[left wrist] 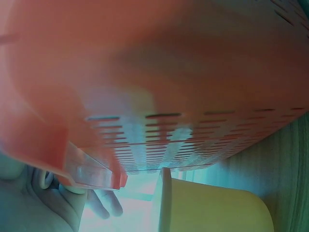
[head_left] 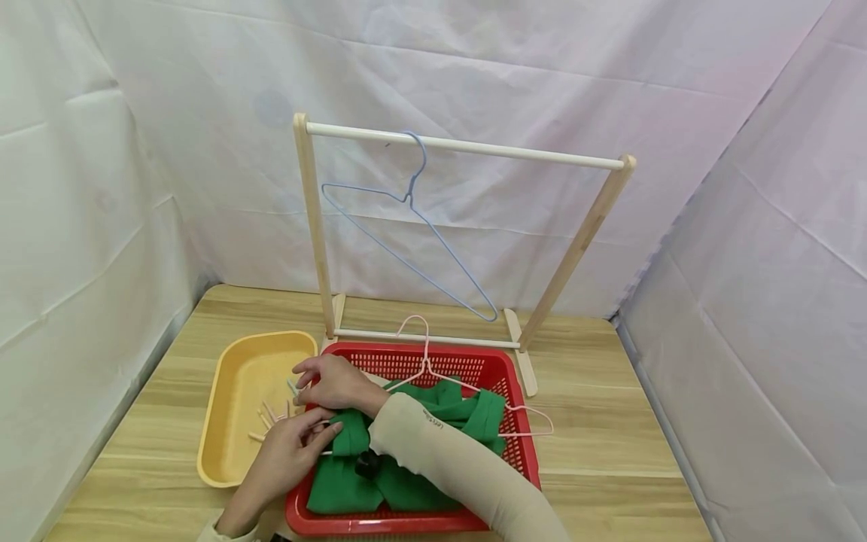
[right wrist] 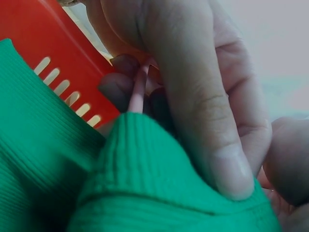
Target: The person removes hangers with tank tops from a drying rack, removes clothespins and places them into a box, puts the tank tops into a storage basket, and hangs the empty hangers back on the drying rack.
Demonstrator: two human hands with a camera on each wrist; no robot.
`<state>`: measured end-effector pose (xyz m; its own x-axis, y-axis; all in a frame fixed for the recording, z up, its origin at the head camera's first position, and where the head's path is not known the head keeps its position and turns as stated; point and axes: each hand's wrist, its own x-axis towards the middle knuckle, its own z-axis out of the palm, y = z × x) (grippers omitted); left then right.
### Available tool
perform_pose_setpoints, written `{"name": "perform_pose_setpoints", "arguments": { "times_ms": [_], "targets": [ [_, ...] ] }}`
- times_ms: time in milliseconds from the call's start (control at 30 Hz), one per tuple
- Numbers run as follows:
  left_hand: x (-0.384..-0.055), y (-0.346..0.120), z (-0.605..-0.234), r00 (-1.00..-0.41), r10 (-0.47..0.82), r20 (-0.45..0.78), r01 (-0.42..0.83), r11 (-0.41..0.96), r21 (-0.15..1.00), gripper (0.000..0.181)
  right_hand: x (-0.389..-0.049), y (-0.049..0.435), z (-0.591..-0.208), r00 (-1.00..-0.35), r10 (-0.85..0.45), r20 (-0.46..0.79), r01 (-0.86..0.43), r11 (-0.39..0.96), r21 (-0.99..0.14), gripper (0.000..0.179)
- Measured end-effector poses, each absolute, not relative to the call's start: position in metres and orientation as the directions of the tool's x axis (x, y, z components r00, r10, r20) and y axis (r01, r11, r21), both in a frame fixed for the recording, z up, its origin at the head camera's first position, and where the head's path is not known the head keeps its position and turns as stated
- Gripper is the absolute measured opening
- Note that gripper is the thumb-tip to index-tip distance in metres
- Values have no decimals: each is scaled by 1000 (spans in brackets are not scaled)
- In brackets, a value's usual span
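A green ribbed garment point(head_left: 345, 485) lies in a red basket point(head_left: 504, 376), with straps over the arms of a pink hanger point(head_left: 426, 361). At the basket's left rim, my left hand point(head_left: 287, 455) grips the hanger's left end and a green strap point(right wrist: 137, 159). In the right wrist view, that thumb presses the ribbed edge while fingers curl behind the pink wire. My right hand point(head_left: 339, 384) is just above, at the rim of a yellow tray point(head_left: 226, 391), fingers bent. A pale blue-green clothespin point(head_left: 293, 388) shows at its fingertips; I cannot tell whether they pinch it.
Several pink and yellow clothespins point(head_left: 271, 414) lie in the tray. Behind the basket stands a wooden rack point(head_left: 314, 226), with a blue hanger point(head_left: 450, 252) on its white bar point(head_left: 515, 153). A small black object point(head_left: 368, 464) shows over the garment. White cloth point(head_left: 223, 150) surrounds the table.
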<state>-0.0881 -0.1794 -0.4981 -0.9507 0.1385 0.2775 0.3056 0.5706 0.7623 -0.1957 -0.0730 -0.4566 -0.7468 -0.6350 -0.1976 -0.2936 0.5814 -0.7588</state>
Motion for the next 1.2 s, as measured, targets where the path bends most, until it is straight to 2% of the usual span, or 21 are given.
{"name": "perform_pose_setpoints", "arguments": {
  "times_ms": [167,600,933,1200],
  "targets": [
    [-89,-179,-499,-941,137,310,331,566,755,11,-199,-68,-455,-729,-660,-181,-324,565,-759,34],
    [-91,-178,-501,-941,142,307,331,580,745,9,-203,-34,-440,-726,-683,-80,-393,508,-766,21],
    [-91,-177,-499,-937,144,319,343,568,748,8,-202,-10,-427,-677,-735,-26,-446,438,-781,23],
    [-93,-179,-502,-949,141,282,311,566,764,11,-198,11,-419,-681,-732,2,-447,414,-793,23]
  ]
}}
